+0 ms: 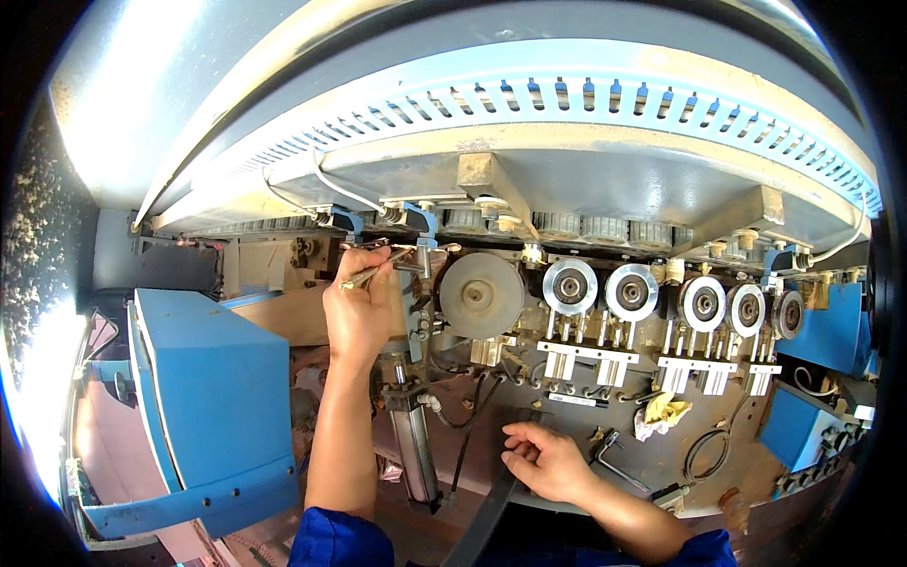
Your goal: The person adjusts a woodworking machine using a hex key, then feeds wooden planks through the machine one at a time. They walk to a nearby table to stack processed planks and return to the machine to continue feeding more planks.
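Note:
My left hand (359,302) is closed on a slim metal tool (364,276), possibly a wrench, beside an upright fixture with a blue bracket (421,222) at upper centre. A large grey wheel (479,295) is just right of that hand. Below the fixture is a steel cylinder (411,435). My right hand (539,461) is loosely bent, fingers a little apart and holding nothing, over the machine plate near a dark bar (487,515). A hex key (624,468) lies to its right, with a crumpled yellow cloth or paper (666,414) above that.
Several silver rollers (631,291) on mounts line the right of the machine. A slotted light-blue rail (567,109) and grey housing run overhead. Blue housings (213,387) stand at the left, and a blue box (794,425) at the right. Hoses and a coiled cable (709,454) lie on the plate.

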`<state>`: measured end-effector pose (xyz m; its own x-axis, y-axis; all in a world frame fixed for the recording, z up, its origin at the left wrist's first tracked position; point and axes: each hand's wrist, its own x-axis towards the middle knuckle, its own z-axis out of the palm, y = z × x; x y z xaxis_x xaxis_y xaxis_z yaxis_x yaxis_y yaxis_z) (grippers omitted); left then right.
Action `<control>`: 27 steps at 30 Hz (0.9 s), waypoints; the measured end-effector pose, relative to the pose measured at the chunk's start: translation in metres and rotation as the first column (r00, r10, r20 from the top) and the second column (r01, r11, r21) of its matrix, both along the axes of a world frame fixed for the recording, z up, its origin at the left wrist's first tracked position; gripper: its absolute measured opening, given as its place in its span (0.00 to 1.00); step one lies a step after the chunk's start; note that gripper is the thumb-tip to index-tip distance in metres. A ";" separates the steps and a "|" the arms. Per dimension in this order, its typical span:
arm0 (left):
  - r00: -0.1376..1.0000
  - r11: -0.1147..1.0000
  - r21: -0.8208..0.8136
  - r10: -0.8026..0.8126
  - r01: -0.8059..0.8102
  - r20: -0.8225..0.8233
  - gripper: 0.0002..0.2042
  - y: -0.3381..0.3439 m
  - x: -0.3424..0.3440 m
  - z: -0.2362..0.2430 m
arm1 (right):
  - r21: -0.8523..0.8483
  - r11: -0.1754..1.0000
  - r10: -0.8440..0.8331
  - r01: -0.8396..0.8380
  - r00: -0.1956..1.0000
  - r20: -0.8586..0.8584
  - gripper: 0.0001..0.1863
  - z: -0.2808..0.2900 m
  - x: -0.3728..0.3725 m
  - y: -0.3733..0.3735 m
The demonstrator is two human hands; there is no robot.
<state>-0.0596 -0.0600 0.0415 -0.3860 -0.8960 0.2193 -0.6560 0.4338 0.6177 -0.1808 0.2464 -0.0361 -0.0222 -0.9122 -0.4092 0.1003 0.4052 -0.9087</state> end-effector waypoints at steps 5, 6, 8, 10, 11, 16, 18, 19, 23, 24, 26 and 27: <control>0.990 0.993 -0.045 0.106 -0.111 -0.091 0.02 0.004 0.000 -0.009 | -0.017 1.000 0.001 -0.001 1.000 -0.005 0.22 -0.003 0.005 0.002; 0.968 0.995 -0.009 0.095 -0.099 -0.232 0.02 -0.001 0.006 -0.024 | -0.018 1.000 -0.002 0.002 1.000 -0.007 0.22 -0.003 0.003 0.001; 0.991 0.998 -0.056 0.017 -0.024 -0.132 0.02 -0.004 0.005 -0.018 | -0.016 1.000 -0.001 0.001 1.000 -0.005 0.22 -0.004 0.003 0.001; 0.999 0.999 -0.017 -0.030 0.029 -0.026 0.02 -0.012 0.002 -0.008 | -0.015 1.000 0.002 -0.002 1.000 -0.002 0.22 -0.005 0.003 0.001; 0.999 0.998 0.046 -0.045 0.044 0.028 0.02 -0.017 -0.003 0.004 | -0.014 1.000 0.002 -0.002 1.000 -0.006 0.22 -0.005 0.003 0.000; 0.990 0.989 -0.032 -0.142 0.142 0.004 0.02 0.000 0.003 -0.008 | -0.020 1.000 0.013 -0.013 0.999 -0.029 0.22 -0.002 -0.004 0.000; 0.965 0.994 0.012 -0.102 0.108 -0.240 0.02 -0.014 0.019 -0.025 | -0.021 1.000 0.014 -0.014 0.999 -0.036 0.22 -0.006 -0.005 0.003; 0.933 0.995 0.047 -0.070 0.092 -0.352 0.02 -0.018 0.025 -0.025 | -0.013 1.000 0.018 -0.018 0.999 -0.033 0.22 -0.008 -0.004 0.006; 0.844 0.954 0.293 0.202 -0.056 -0.497 0.03 -0.030 0.018 -0.011 | 0.031 0.999 0.015 -0.014 0.999 -0.032 0.23 -0.009 -0.005 0.005; 0.873 0.968 0.248 0.158 -0.044 -0.462 0.03 -0.028 0.018 -0.014 | 0.036 0.999 0.017 -0.016 0.999 -0.027 0.23 -0.008 -0.004 0.005; 0.922 0.987 0.158 0.072 -0.011 -0.380 0.03 -0.025 0.018 -0.021 | 0.035 0.999 0.017 -0.016 1.000 -0.022 0.23 -0.009 -0.001 0.007; 0.928 0.989 0.146 0.060 -0.007 -0.368 0.03 -0.025 0.018 -0.021 | 0.025 1.000 0.013 -0.012 1.000 -0.027 0.23 -0.010 -0.001 0.008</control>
<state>-0.0415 -0.0851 0.0204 -0.2705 -0.9389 0.2129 -0.3812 0.3075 0.8719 -0.1815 0.2542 -0.0465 -0.0223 -0.9022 -0.4308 0.0704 0.4284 -0.9008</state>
